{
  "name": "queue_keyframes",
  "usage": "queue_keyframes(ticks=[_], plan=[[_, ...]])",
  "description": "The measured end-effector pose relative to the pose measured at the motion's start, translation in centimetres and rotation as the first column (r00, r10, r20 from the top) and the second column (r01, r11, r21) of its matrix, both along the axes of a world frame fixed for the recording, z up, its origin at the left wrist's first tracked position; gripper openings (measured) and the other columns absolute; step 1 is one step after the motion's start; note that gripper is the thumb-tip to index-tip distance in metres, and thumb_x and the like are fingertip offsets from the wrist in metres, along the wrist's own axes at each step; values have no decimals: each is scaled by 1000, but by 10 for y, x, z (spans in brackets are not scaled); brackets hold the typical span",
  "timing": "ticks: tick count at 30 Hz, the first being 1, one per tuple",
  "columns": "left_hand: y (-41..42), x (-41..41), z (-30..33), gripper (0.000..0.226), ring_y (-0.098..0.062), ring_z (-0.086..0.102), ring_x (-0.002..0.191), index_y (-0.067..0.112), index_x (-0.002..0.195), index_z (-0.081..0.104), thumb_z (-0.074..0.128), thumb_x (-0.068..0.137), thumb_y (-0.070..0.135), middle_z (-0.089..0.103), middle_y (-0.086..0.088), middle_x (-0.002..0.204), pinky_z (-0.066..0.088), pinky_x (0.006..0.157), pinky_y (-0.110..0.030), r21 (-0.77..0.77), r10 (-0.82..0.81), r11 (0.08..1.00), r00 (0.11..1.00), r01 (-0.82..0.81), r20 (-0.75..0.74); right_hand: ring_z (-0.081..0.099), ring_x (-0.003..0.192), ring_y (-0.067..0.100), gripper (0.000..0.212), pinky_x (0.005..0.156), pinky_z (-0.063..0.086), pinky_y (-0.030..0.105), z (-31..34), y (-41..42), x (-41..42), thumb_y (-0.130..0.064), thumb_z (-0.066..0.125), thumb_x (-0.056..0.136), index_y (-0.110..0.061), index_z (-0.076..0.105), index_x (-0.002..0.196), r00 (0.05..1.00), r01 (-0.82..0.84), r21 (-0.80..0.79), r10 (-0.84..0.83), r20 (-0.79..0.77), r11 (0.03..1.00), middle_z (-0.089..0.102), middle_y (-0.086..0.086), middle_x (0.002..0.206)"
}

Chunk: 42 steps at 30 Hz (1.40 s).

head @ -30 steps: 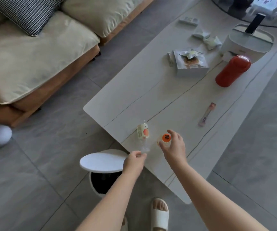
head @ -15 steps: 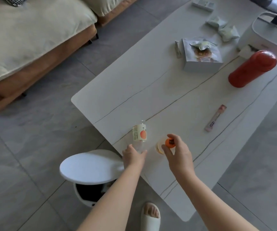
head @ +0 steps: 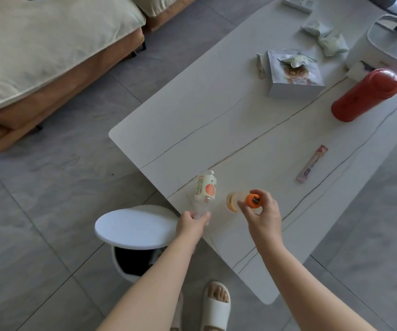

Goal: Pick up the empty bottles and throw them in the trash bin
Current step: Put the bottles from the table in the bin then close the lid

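Both bottles are lifted, neither binned. The left hand (head: 191, 219) fingers grip the clear bottle (head: 203, 194); the right hand (head: 263, 215) fingers pinch the orange-capped bottle (head: 242, 201), seemingly off the surface (head: 192, 120). The open trash bin (head: 133, 259) waits just below the left fingers.

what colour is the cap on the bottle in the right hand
Orange, with a small dark mark on top. The cap shows clearly in the head view, pinched by the right hand.
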<state>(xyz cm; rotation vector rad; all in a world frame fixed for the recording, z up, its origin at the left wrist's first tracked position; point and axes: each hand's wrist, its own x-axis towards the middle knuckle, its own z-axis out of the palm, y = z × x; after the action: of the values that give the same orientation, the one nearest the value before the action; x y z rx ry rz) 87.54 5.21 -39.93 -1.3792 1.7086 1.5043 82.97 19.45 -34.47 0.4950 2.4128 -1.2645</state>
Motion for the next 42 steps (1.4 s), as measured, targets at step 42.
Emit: queue_keyframes(ticks=[42], plan=[[-176, 225, -11, 25, -18, 63, 74, 17, 103, 62, 64, 86, 35, 64, -2, 81, 54, 77, -34, 47, -47, 998, 999, 47, -9, 63, 68, 22, 24, 66, 50, 35, -63, -168, 234, -27, 56, 83, -9, 53, 67, 865, 318, -122, -235, 442, 940, 57, 4, 62]])
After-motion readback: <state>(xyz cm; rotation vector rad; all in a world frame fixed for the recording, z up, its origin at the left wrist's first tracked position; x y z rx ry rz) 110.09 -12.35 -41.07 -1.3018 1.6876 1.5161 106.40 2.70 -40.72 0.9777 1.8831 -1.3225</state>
